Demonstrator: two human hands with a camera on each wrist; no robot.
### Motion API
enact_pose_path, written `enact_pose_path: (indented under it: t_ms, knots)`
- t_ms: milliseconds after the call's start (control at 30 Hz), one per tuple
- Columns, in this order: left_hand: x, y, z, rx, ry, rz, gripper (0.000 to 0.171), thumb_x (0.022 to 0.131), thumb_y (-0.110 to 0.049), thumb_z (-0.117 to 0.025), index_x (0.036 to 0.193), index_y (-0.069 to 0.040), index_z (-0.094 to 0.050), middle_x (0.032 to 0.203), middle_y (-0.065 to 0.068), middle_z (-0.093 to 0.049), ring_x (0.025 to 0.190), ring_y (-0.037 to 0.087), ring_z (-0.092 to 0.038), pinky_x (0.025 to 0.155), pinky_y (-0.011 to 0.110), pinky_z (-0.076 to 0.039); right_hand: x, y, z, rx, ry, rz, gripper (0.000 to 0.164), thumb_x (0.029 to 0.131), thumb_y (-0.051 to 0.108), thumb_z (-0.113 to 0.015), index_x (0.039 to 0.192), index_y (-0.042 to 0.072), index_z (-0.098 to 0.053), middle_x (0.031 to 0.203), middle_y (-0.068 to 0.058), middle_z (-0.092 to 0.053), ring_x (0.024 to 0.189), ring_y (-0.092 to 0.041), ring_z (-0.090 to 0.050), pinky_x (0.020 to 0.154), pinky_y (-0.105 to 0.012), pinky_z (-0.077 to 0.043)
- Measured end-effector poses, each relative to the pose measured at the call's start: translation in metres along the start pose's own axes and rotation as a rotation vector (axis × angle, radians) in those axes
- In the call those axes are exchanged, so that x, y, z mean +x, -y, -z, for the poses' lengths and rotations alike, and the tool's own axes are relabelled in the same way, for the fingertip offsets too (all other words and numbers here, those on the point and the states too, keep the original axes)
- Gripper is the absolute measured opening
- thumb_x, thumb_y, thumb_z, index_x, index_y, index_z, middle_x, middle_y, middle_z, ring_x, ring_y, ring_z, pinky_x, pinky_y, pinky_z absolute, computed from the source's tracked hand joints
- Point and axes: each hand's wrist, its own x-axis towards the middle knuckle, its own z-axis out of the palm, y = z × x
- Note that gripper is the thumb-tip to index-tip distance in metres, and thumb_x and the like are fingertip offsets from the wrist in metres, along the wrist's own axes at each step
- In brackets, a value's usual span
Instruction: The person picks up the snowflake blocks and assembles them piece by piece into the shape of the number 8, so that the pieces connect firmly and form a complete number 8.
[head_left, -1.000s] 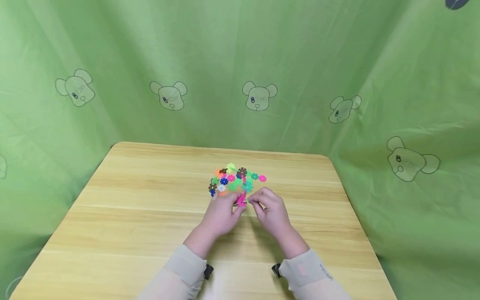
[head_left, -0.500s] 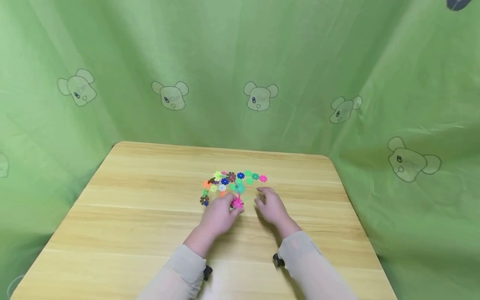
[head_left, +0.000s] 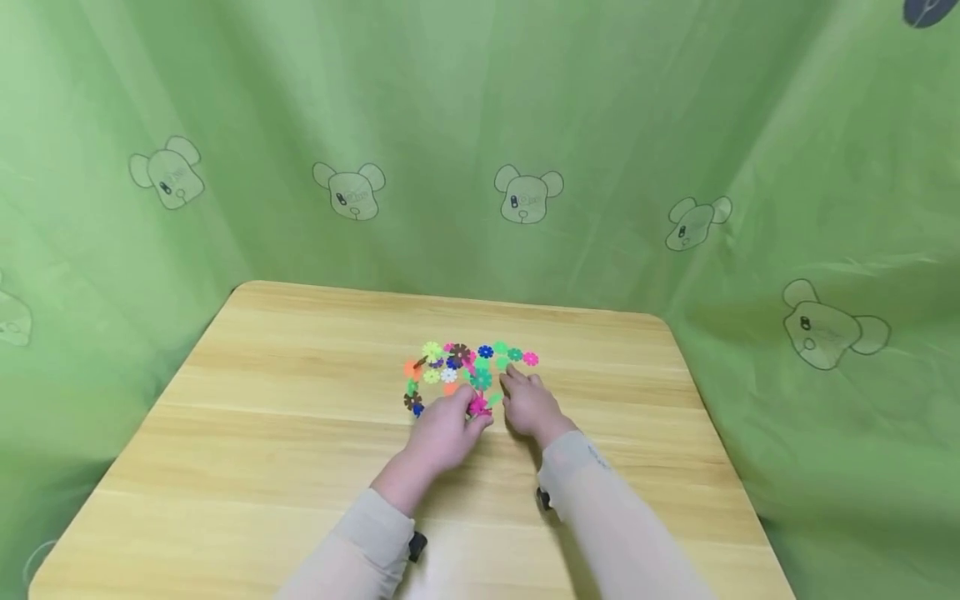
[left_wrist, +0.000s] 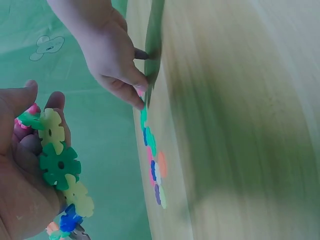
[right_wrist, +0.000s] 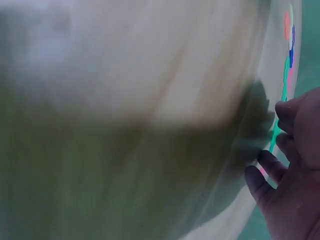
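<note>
My left hand [head_left: 442,429] holds a chain of interlocking flower-shaped plastic discs. In the left wrist view the chain shows a green disc [left_wrist: 61,166], a yellow disc [left_wrist: 51,131] and a blue disc [left_wrist: 71,219]. A pink disc [head_left: 480,406] sits by the left thumb in the head view. Over the right part of the loose discs reaches my right hand [head_left: 534,407], its fingers bent loosely downward. In the left wrist view its fingertips are right at a green disc [left_wrist: 144,117] on the table. The palm side of the left hand hides part of the chain.
Loose discs lie on the wooden table [head_left: 262,433] beyond the hands, among them a blue one [head_left: 486,352], a white one [head_left: 448,375] and a pink one [head_left: 531,358]. A green curtain [head_left: 435,92] with printed bear heads hangs behind and beside the table.
My right hand has left the chain and reached forward to the loose discs. The left hand keeps its hold while the chain has swung left and lower.
</note>
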Motion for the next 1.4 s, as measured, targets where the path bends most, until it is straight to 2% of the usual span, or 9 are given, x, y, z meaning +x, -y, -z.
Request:
enact_pose_path:
  t_ms: [167, 267, 500, 700, 933, 1067, 1200, 1333, 1400]
  knots:
    - [0.002, -0.002, 0.001, -0.037, 0.009, -0.002, 0.021, 0.104, -0.031, -0.070, 0.102, -0.016, -0.056, 0.075, -0.002, -0.057, 0.062, 0.014, -0.053, 0.056, 0.030, -0.049, 0.002, -0.003, 0.002, -0.016, 0.020, -0.004, 0.055, 0.109, 0.021, -0.054, 0.161, 0.009, -0.043, 0.168, -0.012, -0.038, 0.151, -0.043, -0.034, 0.121, -0.059, -0.035]
    - [0.002, -0.002, 0.001, -0.036, 0.008, -0.001, 0.021, 0.104, -0.032, -0.070, 0.101, -0.016, -0.056, 0.075, -0.003, -0.057, 0.062, 0.013, -0.053, 0.056, 0.029, -0.049, 0.001, -0.005, -0.001, -0.024, -0.027, -0.007, 0.056, 0.108, 0.023, -0.059, 0.159, 0.005, -0.045, 0.161, -0.017, -0.046, 0.147, -0.044, -0.040, 0.118, -0.059, -0.039]
    - [0.002, -0.001, 0.000, -0.030, -0.008, -0.010, 0.021, 0.107, -0.033, -0.065, 0.099, -0.017, -0.055, 0.073, -0.004, -0.055, 0.060, 0.012, -0.050, 0.054, 0.029, -0.047, -0.006, -0.013, -0.009, -0.034, -0.147, -0.068, 0.037, 0.104, 0.025, -0.069, 0.134, 0.004, -0.070, 0.130, -0.017, -0.067, 0.123, -0.036, -0.062, 0.104, -0.054, -0.053]
    - [0.003, 0.000, -0.001, 0.015, -0.037, -0.037, 0.023, 0.110, -0.034, -0.059, 0.094, -0.019, -0.051, 0.068, -0.004, -0.048, 0.059, 0.012, -0.047, 0.057, 0.030, -0.046, -0.012, -0.018, -0.007, 0.053, -0.149, -0.110, 0.033, 0.101, 0.022, -0.073, 0.128, 0.005, -0.074, 0.127, -0.016, -0.064, 0.117, -0.036, -0.064, 0.101, -0.054, -0.055]
    - [0.004, 0.000, -0.003, 0.064, -0.085, -0.072, 0.023, 0.107, -0.033, -0.064, 0.091, -0.020, -0.053, 0.067, -0.008, -0.051, 0.061, 0.012, -0.051, 0.086, 0.045, -0.047, -0.019, -0.020, 0.003, 0.148, -0.074, -0.149, 0.035, 0.099, 0.009, -0.072, 0.132, 0.000, -0.069, 0.132, -0.021, -0.067, 0.125, -0.042, -0.062, 0.107, -0.057, -0.051]
    - [0.005, 0.001, -0.003, 0.065, -0.084, -0.062, 0.023, 0.106, -0.033, -0.066, 0.090, -0.021, -0.054, 0.068, -0.010, -0.053, 0.064, 0.011, -0.053, 0.089, 0.045, -0.044, -0.022, -0.022, 0.004, 0.187, -0.050, -0.177, 0.032, 0.099, 0.009, -0.072, 0.128, -0.005, -0.067, 0.129, -0.022, -0.069, 0.124, -0.043, -0.063, 0.107, -0.056, -0.051]
    - [0.005, 0.000, -0.003, 0.062, -0.086, -0.054, 0.022, 0.105, -0.032, -0.068, 0.090, -0.021, -0.055, 0.070, -0.011, -0.055, 0.065, 0.010, -0.055, 0.089, 0.044, -0.043, -0.025, -0.025, 0.004, 0.159, -0.076, -0.201, 0.031, 0.098, 0.015, -0.075, 0.121, -0.004, -0.069, 0.119, -0.019, -0.066, 0.110, -0.036, -0.066, 0.101, -0.053, -0.055]
    - [0.004, -0.001, -0.003, 0.072, -0.098, -0.060, 0.021, 0.104, -0.030, -0.069, 0.091, -0.020, -0.057, 0.072, -0.010, -0.058, 0.066, 0.010, -0.057, 0.090, 0.044, -0.043, -0.027, -0.027, 0.004, 0.146, -0.073, -0.207, 0.016, 0.098, 0.017, -0.076, 0.097, 0.003, -0.069, 0.095, -0.010, -0.063, 0.086, -0.025, -0.062, 0.083, -0.045, -0.057]
    - [0.004, -0.001, -0.003, 0.081, -0.106, -0.063, 0.020, 0.104, -0.030, -0.069, 0.091, -0.020, -0.058, 0.073, -0.010, -0.060, 0.067, 0.010, -0.059, 0.091, 0.045, -0.043, -0.027, -0.027, 0.004, 0.149, -0.064, -0.211, 0.016, 0.099, 0.017, -0.075, 0.095, 0.004, -0.067, 0.092, -0.008, -0.064, 0.084, -0.025, -0.061, 0.081, -0.044, -0.056]
